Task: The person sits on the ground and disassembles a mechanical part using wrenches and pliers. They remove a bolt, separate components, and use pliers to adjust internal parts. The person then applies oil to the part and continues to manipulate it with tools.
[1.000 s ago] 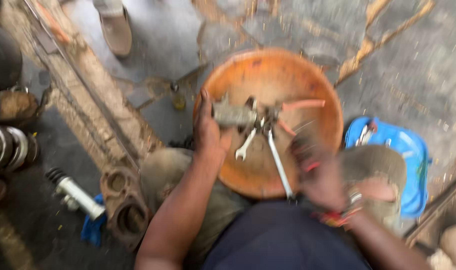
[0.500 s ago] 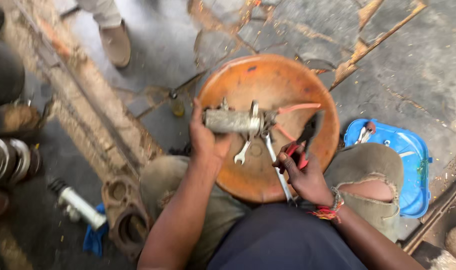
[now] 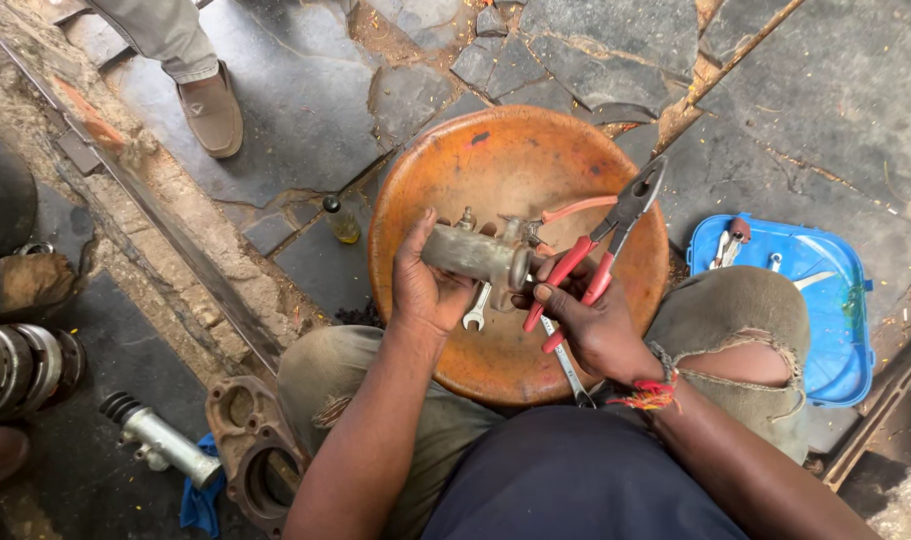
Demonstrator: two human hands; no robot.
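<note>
A metal cylinder (image 3: 472, 253) is held level over the orange basin (image 3: 425, 200), the left hand (image 3: 425, 285) closed round its body. Red pliers (image 3: 600, 245) are gripped in the right hand (image 3: 590, 320), jaws raised clear of the part. Fittings remain on the cylinder, so the work is judged unfinished. A spanner (image 3: 475, 310) lies below.

Two bare forearms reach up from the bottom of the frame. Left hand (image 3: 427, 285) curled in a grip at centre; right hand (image 3: 587, 322) closed beside it, red thread on wrist.
</note>
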